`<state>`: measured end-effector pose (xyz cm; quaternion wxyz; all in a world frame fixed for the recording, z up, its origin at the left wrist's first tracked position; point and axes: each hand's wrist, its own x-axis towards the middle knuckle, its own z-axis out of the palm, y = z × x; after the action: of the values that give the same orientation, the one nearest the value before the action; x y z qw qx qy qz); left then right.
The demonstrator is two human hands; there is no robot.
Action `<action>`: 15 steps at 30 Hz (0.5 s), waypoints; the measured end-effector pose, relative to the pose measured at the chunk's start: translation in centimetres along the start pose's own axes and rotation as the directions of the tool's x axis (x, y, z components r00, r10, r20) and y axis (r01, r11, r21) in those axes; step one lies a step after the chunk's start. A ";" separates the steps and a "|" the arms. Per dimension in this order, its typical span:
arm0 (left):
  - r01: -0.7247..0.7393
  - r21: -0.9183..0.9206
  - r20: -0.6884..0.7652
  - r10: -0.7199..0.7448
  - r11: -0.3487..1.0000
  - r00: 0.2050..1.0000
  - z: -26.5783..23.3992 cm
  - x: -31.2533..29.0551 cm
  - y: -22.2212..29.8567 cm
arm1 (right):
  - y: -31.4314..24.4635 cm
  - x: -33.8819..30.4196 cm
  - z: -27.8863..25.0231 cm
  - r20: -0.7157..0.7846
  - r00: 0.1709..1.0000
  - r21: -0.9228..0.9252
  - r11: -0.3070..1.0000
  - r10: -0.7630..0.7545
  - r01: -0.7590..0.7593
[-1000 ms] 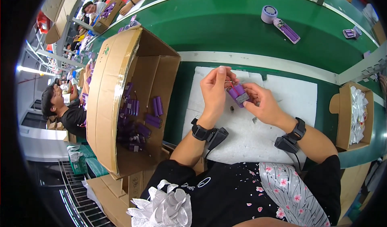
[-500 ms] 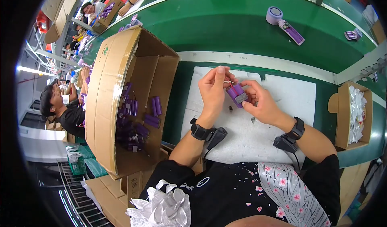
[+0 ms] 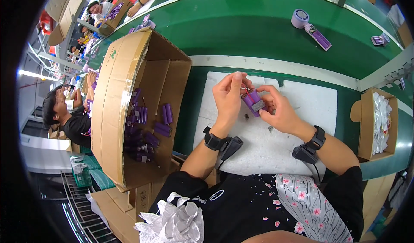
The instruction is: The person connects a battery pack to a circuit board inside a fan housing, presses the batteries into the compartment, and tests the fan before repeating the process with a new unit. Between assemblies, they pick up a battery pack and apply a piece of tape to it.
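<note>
A purple battery pack (image 3: 250, 98) with a grey label on one side is held above the white foam sheet (image 3: 215, 113). My right hand (image 3: 279, 110) has its fingers and thumb closed on the pack's right side. At the pack's upper left, my left hand (image 3: 228, 97) pinches the thin red and dark wires (image 3: 246, 87) that come off it. Its fingertips partly hide the wire ends. Below the pack, a small dark bit (image 3: 246, 116) lies on the foam, with another speck (image 3: 270, 128) near my right hand.
To my left a large open cardboard box (image 3: 116, 113) holds several purple battery packs (image 3: 163, 129). At the right stands a small carton (image 3: 366, 130) of white wrapped pieces. Beyond a white rail (image 3: 276, 64), the green belt (image 3: 241, 23) carries purple packs (image 3: 318, 37). Co-workers sit at the left.
The purple packs on the green belt have shifted slightly to the right. Both my hands keep almost the same place and grip on the battery pack and its wires.
</note>
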<state>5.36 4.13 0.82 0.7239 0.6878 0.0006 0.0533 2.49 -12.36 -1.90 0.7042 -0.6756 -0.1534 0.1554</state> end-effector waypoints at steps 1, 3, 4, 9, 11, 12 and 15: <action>-0.004 0.004 0.003 0.004 1.000 1.000 0.0 0.0 0.0 | 0.0 0.0 0.1 -0.007 1.000 -0.008 1.000 -0.010 0.010; -0.009 0.008 0.005 0.009 1.000 1.000 0.0 -0.1 0.0 | 0.0 -0.1 0.1 -0.014 1.000 -0.016 1.000 -0.021 0.021; -0.010 0.012 0.005 0.010 1.000 1.000 0.0 -0.1 0.0 | 0.0 -0.1 0.1 -0.010 1.000 -0.020 1.000 -0.016 0.015; -0.027 -0.003 0.004 0.027 1.000 1.000 -0.1 -0.3 -0.2 | -0.1 -0.2 0.2 0.013 1.000 0.000 1.000 0.008 -0.009; -0.036 -0.013 0.000 0.036 0.999 0.999 -0.1 -0.2 -0.2 | -0.1 -0.1 0.2 0.025 1.000 0.014 1.000 0.013 -0.014; -0.034 -0.017 0.000 0.034 0.999 0.999 -0.1 -0.2 -0.2 | -0.1 -0.1 0.2 0.023 1.000 0.019 1.000 0.012 -0.013; -0.029 -0.026 -0.001 0.029 0.999 1.000 0.0 -0.2 -0.2 | -0.1 -0.1 0.1 0.020 1.000 0.029 1.000 0.009 -0.010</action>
<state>5.22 4.05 0.58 0.7318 0.6784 -0.0099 0.0640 2.37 -12.29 -1.76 0.7115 -0.6645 -0.1552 0.1677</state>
